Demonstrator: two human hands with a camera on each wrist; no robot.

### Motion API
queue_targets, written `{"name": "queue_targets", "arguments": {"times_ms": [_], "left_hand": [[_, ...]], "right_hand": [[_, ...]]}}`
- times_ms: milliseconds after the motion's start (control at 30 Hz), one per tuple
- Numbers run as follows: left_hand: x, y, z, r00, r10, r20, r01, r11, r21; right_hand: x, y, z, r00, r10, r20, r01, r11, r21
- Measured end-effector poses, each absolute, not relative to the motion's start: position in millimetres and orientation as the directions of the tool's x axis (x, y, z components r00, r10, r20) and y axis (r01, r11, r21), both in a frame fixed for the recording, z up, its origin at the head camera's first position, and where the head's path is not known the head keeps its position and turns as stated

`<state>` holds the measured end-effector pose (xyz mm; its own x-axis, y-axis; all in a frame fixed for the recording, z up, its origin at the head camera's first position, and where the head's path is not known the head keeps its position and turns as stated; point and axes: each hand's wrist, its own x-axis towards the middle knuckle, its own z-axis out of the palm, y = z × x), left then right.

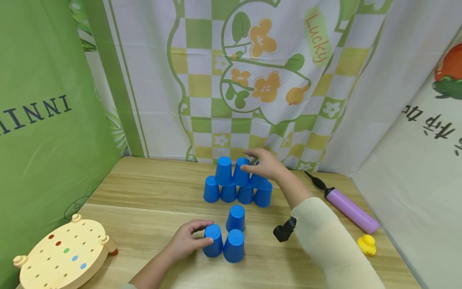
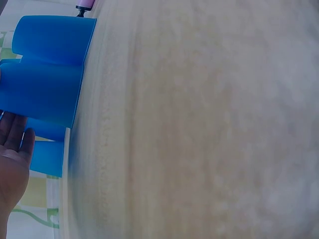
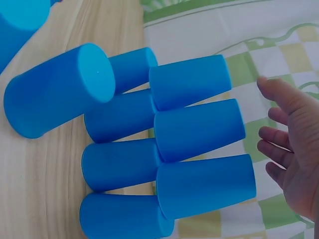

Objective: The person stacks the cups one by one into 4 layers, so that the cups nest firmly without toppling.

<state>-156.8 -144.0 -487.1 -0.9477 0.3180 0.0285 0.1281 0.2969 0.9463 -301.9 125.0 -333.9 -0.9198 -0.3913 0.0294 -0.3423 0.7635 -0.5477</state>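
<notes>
Upside-down blue cups form two tiers near the back of the table: a lower row of several cups [image 1: 211,190] with three upper cups [image 1: 223,171] on it. Over the right end of the upper tier, my right hand [image 1: 265,162] hovers with spread, relaxed fingers; the right wrist view shows a gap between this hand [image 3: 294,144] and the upper cups [image 3: 207,186]. Nearer me stand three more inverted cups. My left hand [image 1: 185,239] holds the front left cup [image 1: 213,243], thumb and fingers on its sides. Beside it is the front right cup [image 1: 234,248], with another cup [image 1: 236,217] behind.
A purple balloon pump [image 1: 351,210] with a black nozzle lies at the right, with a yellow rubber duck [image 1: 367,245] nearer me. At the left front sits a round cream pegboard [image 1: 61,257] with short legs. A patterned curtain [image 1: 202,100] hangs behind the wooden table [image 1: 151,188].
</notes>
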Motion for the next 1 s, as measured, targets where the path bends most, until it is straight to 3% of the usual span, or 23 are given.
{"name": "queue_targets", "arguments": {"times_ms": [300, 600, 1000], "left_hand": [[-156, -144, -490, -0.952, 0.305, 0.032, 0.127, 0.295, 0.947], [-157, -143, -489, -0.946, 0.321, 0.048, 0.141, 0.273, 0.952], [-156, -143, -490, -0.950, 0.312, 0.034, 0.128, 0.285, 0.950]], "right_hand": [[-261, 142, -344, -0.896, -0.428, 0.121, -0.407, 0.680, -0.610], [-218, 150, -384, -0.880, -0.434, 0.193, -0.438, 0.583, -0.684], [-171, 138, -443, -0.877, -0.470, 0.101, -0.360, 0.502, -0.786]]}}
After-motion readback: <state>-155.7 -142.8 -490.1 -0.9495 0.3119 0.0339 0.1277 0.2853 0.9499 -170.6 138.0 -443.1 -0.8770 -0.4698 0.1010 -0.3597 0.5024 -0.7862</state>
